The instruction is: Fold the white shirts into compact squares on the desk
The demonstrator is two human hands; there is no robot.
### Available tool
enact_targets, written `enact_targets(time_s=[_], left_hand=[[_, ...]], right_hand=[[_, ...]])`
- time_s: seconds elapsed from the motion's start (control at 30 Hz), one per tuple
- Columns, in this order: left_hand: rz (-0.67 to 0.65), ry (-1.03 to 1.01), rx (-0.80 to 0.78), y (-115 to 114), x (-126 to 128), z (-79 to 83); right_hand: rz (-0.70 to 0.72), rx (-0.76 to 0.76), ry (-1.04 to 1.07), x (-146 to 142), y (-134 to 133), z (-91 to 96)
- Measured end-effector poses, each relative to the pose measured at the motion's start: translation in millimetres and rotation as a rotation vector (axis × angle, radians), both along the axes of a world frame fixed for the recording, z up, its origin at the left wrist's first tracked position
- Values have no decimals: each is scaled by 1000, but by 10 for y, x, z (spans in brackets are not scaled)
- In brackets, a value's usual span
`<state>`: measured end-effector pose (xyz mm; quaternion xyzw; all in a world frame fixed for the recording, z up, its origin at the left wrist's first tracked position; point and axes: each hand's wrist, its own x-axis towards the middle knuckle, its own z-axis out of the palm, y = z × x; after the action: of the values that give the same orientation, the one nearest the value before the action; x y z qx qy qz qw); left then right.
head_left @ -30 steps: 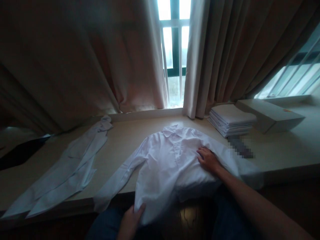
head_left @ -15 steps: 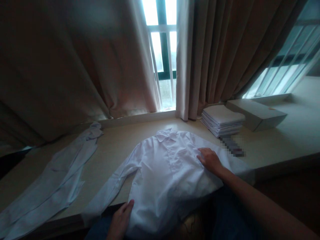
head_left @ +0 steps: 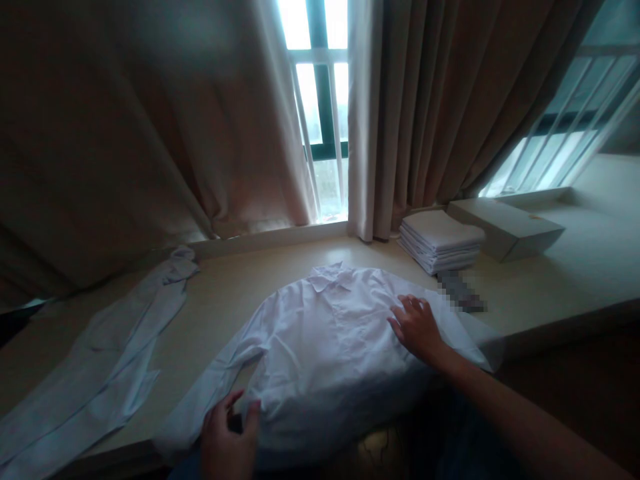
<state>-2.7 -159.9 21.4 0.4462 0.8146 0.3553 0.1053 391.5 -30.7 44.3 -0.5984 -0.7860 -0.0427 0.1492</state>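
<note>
A white button-up shirt (head_left: pixel 320 353) lies front up, collar toward the window, its lower part hanging over the near edge of the ledge. My right hand (head_left: pixel 414 325) rests on the shirt's right chest area with the fingers spread. At the shirt's lower left side is my left hand (head_left: pixel 231 427), thumb and fingers apart with a dark gap between them; no cloth shows in its grasp. The left sleeve stretches down toward the ledge's front edge, behind my left hand. Out to the right, the other sleeve passes partly under my right forearm.
Another white garment (head_left: pixel 110 353) is stretched out on the left of the pale ledge (head_left: pixel 220 293). A stack of folded white shirts (head_left: pixel 440 243) stands at the back right, beside a white box (head_left: pixel 507 230). A blurred-out item (head_left: pixel 461 291) lies before the stack. Curtains (head_left: pixel 400 120) hang behind.
My left hand has come off the shirt's side edge, moving slightly left and opening. The fingers of my right hand have spread and lifted a little. The shirt's lower front has shifted.
</note>
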Motion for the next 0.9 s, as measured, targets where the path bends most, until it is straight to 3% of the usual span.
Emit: enact_targets(time_s=[0.1,0.17,0.23,0.3,0.37,0.53,0.7,0.8,0.9], left_hand=[[-335,165,124,508,308,136],[-517,209,76,901,440,100],[-613,300,-59,1231,479,-4],[-619,391,-216,1430,435,-130],[-578,456,-309,1487,350,-248],[-518,547,-305,1342,209,-406],[-571,582,-291,1447,281,-253],[-633,569,-127,1715,386,-140],[-656,535,-71,2053,484,-135]], right_hand=[[55,-65,75,-251,74,-78],[62,-147,89,-394,127,-203],[59,-221,76,-495,141,-341],[62,-258,63,-555,104,-460],[87,-262,59,-585,31,-541],[148,-255,52,-614,-112,-556],[169,-181,17,-709,96,-323],[170,-83,42,-869,398,-206],[182,-51,93,-1054,761,-223]])
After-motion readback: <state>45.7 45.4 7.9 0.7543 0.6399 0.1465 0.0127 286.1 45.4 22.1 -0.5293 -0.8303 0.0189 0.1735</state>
